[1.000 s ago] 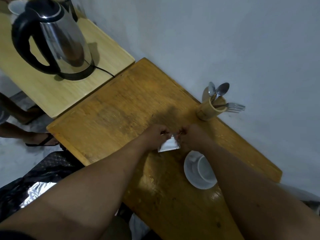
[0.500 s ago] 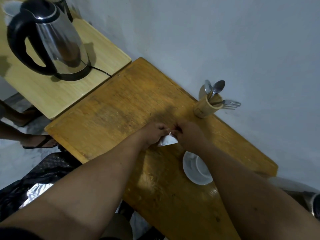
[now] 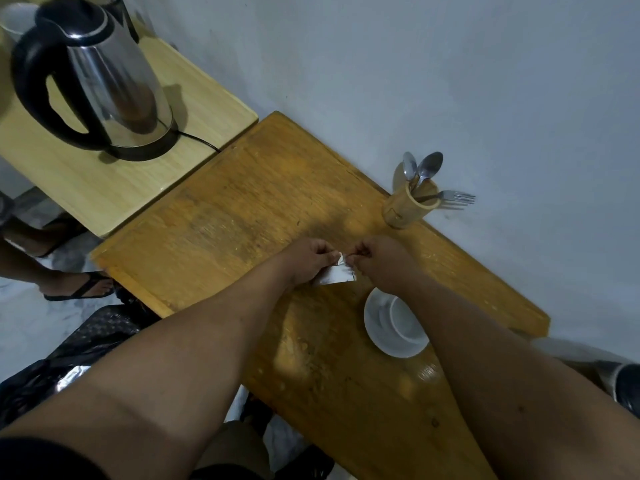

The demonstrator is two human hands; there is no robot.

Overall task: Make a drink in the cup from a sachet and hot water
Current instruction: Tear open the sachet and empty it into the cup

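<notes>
So only the head camera here. Both hands are pinching the top edge of a small silvery sachet [image 3: 335,274], left hand [image 3: 306,258] on one side of the edge, right hand [image 3: 375,259] on the other, fingertips nearly touching over the wooden table [image 3: 221,216]. Looks like a tear is just starting at the top edge, though it's tiny and half hidden by fingers, so I wouldn't swear to it.

The white cup [image 3: 405,318] sits on its saucer [image 3: 375,327] just beside the right wrist, empty as far as I can see. The steel kettle [image 3: 100,77] is well apart on the paler side table [image 3: 104,188], and spoons wait in the bamboo holder [image 3: 407,207] by the wall.

My take on doing this bit well: keep the pinch tight and close together, tear across rather than yank, and hold the sachet upright so powder doesn't fly. Better to move it over the cup before it opens fully.

Compared with half a second ago, the hands sit in much the same spot, just a bit more sachet showing below them.
</notes>
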